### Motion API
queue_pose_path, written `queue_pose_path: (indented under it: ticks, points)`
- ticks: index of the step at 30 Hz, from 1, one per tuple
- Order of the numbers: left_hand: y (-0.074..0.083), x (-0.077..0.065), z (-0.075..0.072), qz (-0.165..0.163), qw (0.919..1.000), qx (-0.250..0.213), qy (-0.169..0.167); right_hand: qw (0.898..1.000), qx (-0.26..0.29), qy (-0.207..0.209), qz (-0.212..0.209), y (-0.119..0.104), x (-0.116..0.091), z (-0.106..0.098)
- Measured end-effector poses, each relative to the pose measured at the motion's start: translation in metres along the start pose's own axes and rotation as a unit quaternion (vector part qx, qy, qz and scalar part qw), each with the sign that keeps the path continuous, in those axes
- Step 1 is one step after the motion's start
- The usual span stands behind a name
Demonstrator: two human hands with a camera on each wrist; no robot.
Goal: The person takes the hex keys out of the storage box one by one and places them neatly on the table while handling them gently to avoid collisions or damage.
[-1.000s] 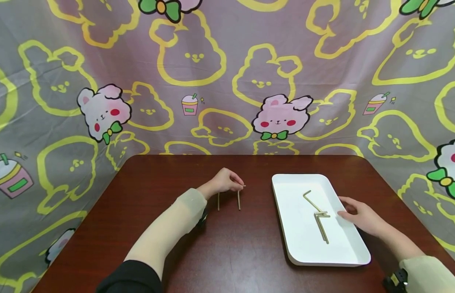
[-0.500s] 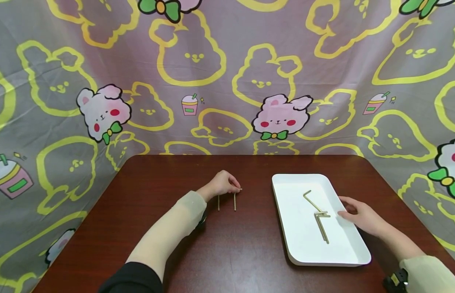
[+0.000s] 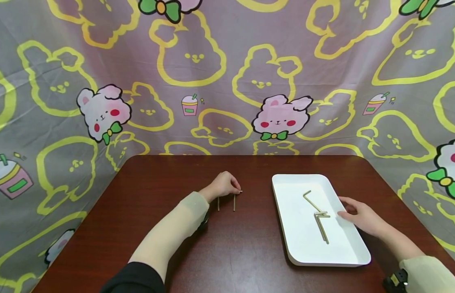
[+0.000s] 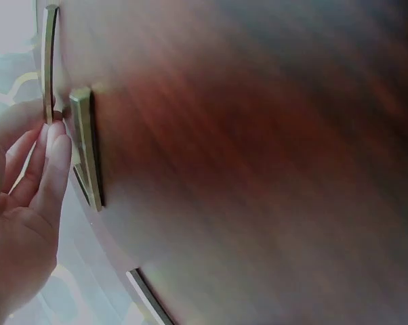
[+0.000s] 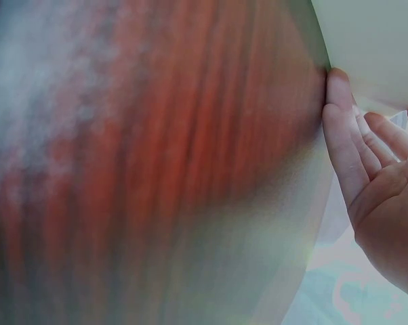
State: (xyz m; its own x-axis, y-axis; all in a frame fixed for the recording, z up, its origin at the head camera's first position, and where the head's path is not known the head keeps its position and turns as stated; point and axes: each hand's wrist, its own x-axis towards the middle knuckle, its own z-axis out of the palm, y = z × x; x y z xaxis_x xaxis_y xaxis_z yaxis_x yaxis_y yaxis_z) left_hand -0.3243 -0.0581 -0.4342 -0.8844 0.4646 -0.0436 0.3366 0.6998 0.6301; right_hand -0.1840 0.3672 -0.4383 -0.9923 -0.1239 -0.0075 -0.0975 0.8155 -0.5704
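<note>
My left hand (image 3: 224, 185) pinches a brass-coloured hex key (image 3: 234, 202) low over the table, its short end poking out past the fingertips. In the left wrist view, thumb and fingers meet at the lower end of that hex key (image 4: 49, 64). Beside it lies a second hex key (image 3: 218, 204), its far part hidden behind the hand. To the right, my right hand (image 3: 364, 215) holds the right rim of a white tray (image 3: 293, 240), thumb on the rim and fingers against the outer wall (image 5: 373, 54). Several more hex keys (image 3: 321, 228) lie in the tray.
A dark brown wooden table (image 3: 227, 252) bears everything. Behind it and at both sides hangs a cartoon-patterned cloth (image 3: 220, 93). More bar-shaped metal pieces, one a bar (image 4: 150, 298) at the bottom, show in the left wrist view.
The left hand has shifted slightly left and toward the person, bringing its hex key nearer the one beside it. The right hand and the tray have stayed put.
</note>
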Motion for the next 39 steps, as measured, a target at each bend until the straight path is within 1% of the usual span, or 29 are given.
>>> queue_pose_path:
  ticks: [5, 21, 31, 39]
  points:
    - [0.0043, 0.0001, -0.0006, 0.002, 0.9999, 0.011, 0.003, 1.000, -0.004, 0.001, 0.001, 0.0001, 0.0001, -0.0002]
    - [0.0068, 0.0021, 0.0013, -0.004, 0.9994, 0.034, 0.004, 1.000, -0.009, 0.007, -0.003, 0.0013, 0.0000, 0.0006]
    - [0.0052, 0.0018, 0.0013, -0.006, 0.9996, 0.027, 0.005, 1.000, -0.006, 0.002, -0.005, -0.0004, 0.0018, -0.0004]
    - [0.0073, 0.0010, -0.0005, -0.008, 0.9999, 0.015, 0.002, 1.000, -0.003, 0.003, -0.002, 0.0039, 0.0015, 0.0014]
